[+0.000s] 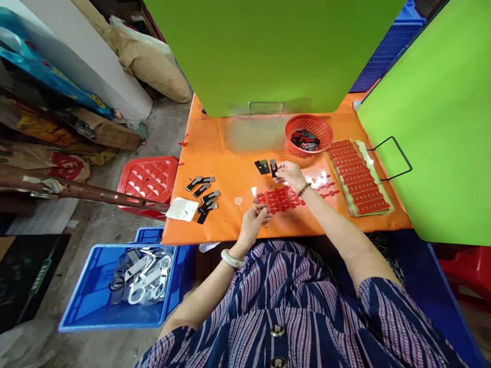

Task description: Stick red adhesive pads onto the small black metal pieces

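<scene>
My right hand pinches a small black piece with a grey metal end just above the orange tabletop, right of a few similar black pieces. My left hand is closer to the front edge, beside a patch of red cut-out strips. Its fingers are bent together at the tips, and anything between them is too small to make out. More black pieces with metal ends are scattered at the left of the table, by a white square pad.
A red basket holding black and red pieces stands at the back. Sheets of red strips lie at right. Green panels stand behind and to the right. A blue crate of metal parts and a red stool are at left.
</scene>
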